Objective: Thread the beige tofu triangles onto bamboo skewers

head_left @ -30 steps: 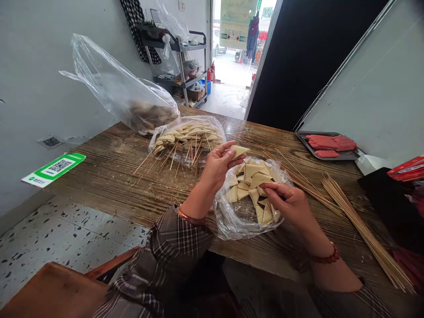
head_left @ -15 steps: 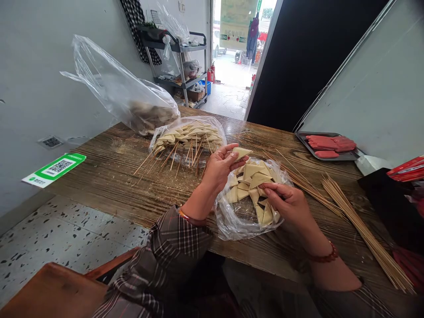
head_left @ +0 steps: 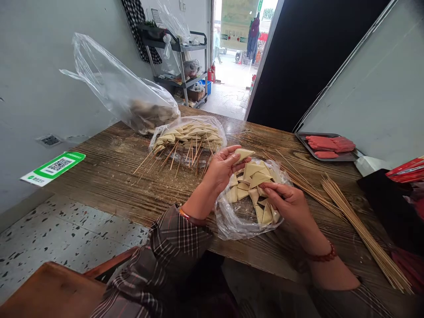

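My left hand (head_left: pixel 223 165) is closed around a pale folded tofu-skin triangle (head_left: pixel 244 154), held above a pile. Lower and to the right, the fingers of my right hand (head_left: pixel 286 198) pinch together at the edge of another tofu-skin triangle (head_left: pixel 260 179) on top of that pile. Several loose triangles lie on a clear plastic bag (head_left: pixel 232 225) spread on the table. Farther back, skewered triangles (head_left: pixel 195 130) are stacked on a second plastic sheet, their sticks pointing toward me. The undersides of my right fingertips are hidden.
Bundled bamboo skewers (head_left: pixel 364 229) lie on the wooden table (head_left: pixel 132 198) at right, beside thinner scattered sticks (head_left: pixel 311 194). A tray (head_left: pixel 347 155) of reddish meat pieces stands at back right. A large plastic bag (head_left: pixel 115 84) and a green QR card (head_left: pixel 54 168) are at left.
My left hand has moved slightly to the right with its triangle. My right hand stays at the same spot on the pile.
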{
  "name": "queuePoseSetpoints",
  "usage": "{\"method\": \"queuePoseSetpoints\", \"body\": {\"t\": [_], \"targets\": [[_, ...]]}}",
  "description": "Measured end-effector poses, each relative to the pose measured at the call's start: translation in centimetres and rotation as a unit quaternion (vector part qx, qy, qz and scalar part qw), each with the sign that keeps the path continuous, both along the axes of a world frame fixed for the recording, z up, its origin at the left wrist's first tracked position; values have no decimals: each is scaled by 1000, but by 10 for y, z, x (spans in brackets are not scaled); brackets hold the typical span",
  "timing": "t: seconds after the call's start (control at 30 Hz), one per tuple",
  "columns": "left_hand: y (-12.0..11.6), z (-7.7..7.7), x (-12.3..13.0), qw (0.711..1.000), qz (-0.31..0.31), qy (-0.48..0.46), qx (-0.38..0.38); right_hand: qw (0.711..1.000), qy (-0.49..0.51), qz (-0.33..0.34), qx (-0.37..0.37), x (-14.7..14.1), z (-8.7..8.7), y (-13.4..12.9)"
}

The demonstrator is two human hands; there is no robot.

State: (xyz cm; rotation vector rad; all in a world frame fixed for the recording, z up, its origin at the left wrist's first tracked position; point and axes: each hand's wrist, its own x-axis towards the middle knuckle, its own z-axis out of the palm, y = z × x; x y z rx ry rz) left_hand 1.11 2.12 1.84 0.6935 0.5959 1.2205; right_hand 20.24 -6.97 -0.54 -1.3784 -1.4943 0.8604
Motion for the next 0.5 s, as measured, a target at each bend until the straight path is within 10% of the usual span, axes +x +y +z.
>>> {"method": "queuePoseSetpoints", "body": {"t": [0.5], "targets": [[-3,-1,1,998,-43,-35,15,1000,-3,9,-1,-1,-2,0]]}}
